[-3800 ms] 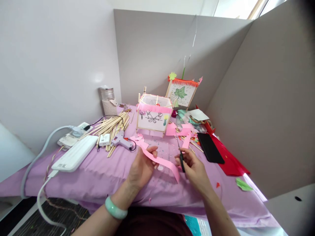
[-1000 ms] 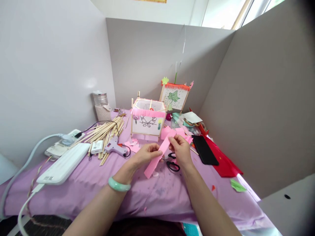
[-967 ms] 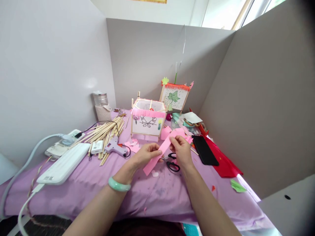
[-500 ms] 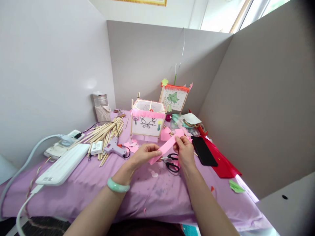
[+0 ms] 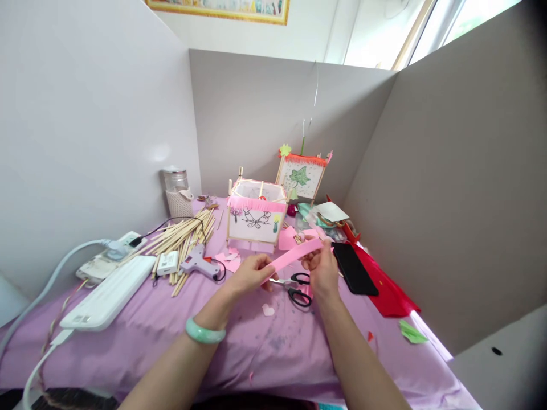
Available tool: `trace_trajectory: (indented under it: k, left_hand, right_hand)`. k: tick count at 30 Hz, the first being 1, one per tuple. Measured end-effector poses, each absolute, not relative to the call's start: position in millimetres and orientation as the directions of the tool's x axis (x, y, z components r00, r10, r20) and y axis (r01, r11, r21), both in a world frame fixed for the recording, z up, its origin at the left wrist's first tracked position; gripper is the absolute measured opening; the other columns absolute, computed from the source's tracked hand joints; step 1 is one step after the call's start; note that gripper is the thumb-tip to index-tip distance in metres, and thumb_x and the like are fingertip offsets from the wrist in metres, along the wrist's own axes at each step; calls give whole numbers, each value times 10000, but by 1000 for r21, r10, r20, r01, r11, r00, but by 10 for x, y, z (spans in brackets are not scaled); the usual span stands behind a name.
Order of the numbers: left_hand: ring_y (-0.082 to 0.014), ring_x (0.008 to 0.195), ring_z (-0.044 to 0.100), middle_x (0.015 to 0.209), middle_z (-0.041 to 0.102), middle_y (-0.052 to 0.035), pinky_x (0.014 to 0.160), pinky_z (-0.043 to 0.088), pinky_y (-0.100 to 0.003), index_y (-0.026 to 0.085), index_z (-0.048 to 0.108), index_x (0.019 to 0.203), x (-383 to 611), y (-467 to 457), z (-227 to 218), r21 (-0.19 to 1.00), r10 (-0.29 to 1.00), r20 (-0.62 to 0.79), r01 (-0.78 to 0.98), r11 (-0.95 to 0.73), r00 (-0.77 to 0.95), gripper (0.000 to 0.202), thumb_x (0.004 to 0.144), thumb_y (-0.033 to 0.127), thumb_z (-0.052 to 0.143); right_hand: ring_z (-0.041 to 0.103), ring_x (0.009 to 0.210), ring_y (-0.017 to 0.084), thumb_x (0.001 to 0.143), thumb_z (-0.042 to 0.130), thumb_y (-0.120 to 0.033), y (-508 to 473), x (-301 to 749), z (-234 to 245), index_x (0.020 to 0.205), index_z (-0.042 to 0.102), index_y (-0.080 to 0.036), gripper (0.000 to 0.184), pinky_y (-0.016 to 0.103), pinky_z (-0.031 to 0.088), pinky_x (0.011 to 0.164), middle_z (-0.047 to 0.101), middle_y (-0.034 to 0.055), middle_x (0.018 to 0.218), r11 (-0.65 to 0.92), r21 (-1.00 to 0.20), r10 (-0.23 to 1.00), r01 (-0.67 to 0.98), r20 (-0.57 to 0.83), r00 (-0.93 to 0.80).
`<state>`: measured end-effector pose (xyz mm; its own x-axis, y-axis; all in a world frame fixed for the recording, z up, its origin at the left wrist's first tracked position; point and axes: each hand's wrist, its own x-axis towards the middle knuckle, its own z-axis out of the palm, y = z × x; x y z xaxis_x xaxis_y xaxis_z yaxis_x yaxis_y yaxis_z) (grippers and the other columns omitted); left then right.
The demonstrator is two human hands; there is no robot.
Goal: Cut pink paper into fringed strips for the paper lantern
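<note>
A strip of pink paper (image 5: 296, 254) is stretched between my two hands above the table. My left hand (image 5: 253, 273) pinches its lower left end, with a green bangle (image 5: 205, 330) round that wrist. At the upper right end, my right hand (image 5: 321, 267) grips the strip between thumb and fingers. Scissors with black handles (image 5: 299, 296) lie on the cloth beneath, partly hidden by my hands. Just beyond stands a stick-framed paper lantern (image 5: 256, 223) with a pink fringe and a drawing of birds on its front.
Left are wooden sticks (image 5: 183, 236), a lilac glue gun (image 5: 200, 263), a white power bank (image 5: 109, 293), a power strip (image 5: 102, 262) and a glass jar (image 5: 176, 191). A second lantern (image 5: 301, 173) stands behind. A black phone (image 5: 355, 269) rests on red material (image 5: 391, 290). Grey partitions (image 5: 273, 114) enclose the table.
My right hand has shifted slightly right and turned, and the pink strip now shows longer and flatter between my hands. The view has tilted up a little.
</note>
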<state>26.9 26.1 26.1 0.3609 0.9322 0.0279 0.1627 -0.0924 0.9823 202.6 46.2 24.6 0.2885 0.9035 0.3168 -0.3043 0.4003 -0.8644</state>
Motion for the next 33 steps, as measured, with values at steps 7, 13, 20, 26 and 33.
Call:
trace_trajectory:
  k: [7,13,20,26,33]
  left_hand:
    - [-75,373,424,584,601,23,406,318,-197,170,613,837,104,304,371,898,953,102,385,-212,286,237,813,360,473]
    - [-103,440,448,480,526,29,471,310,-212,180,622,662,-121,310,602,806,958,207,520,-283,200,293,799,410,503]
    - [-148,549,480,539,557,3,529,279,-251,202,690,646,-363,442,978,691,940,313,647,-322,134,269,719,450,616]
    - [-162,608,474,580,558,-22,565,254,-267,190,631,572,-685,669,1479,433,894,443,856,-282,71,349,675,523,650]
    - [-145,585,484,582,566,-14,534,291,-256,165,668,659,-815,842,1751,581,957,284,784,-217,55,270,652,435,644]
  right_hand:
    - [441,464,91,861,503,-563,412,2005,247,909,650,-159,433,232,322,454,623,7,638,504,-862,824,-51,463,327]
    - [499,519,116,820,577,-558,472,1985,182,977,632,-168,424,222,337,470,602,-5,600,467,-882,860,-65,436,264]
    - [489,510,118,748,678,-511,589,1819,464,717,627,-181,336,224,359,472,559,-20,535,435,-900,886,15,432,169]
    - [476,438,92,730,695,-470,784,1603,808,628,596,-178,324,220,366,448,569,-24,536,438,-899,886,6,432,166]
    - [497,417,88,700,709,-474,1071,1537,893,618,604,-165,336,218,390,436,598,-12,556,427,-904,872,19,417,258]
